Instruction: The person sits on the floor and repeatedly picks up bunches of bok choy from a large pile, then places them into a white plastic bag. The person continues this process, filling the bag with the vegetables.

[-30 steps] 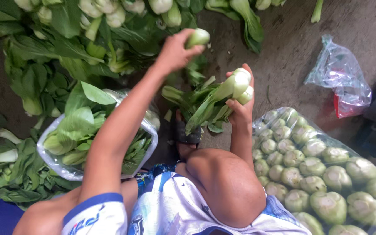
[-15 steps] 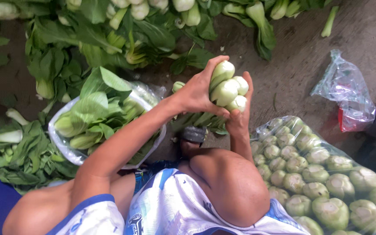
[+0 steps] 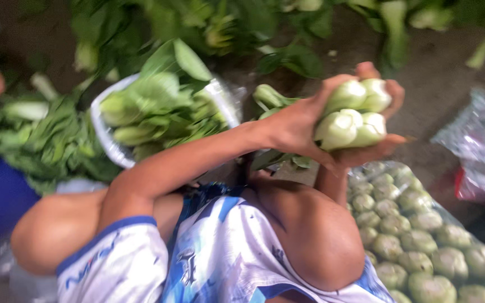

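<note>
Both hands, left (image 3: 296,126) and right (image 3: 380,148), clasp a bok choy bunch (image 3: 355,115) above the packed bag (image 3: 422,241); next, likely lowering it in.

The person is wearing a white short-sleeved shirt (image 3: 119,264) with a blue-trimmed sleeve cuff and white shorts (image 3: 237,258) carrying blue printed patterning; forearms and knees are showing bare.

A bundle of bok choy (image 3: 352,115), four pale green-white bulb ends showing, lies sideways between both hands. Its darker leaves trail away behind the left hand (image 3: 296,126), while the right hand (image 3: 380,146) cups it from below.
</note>
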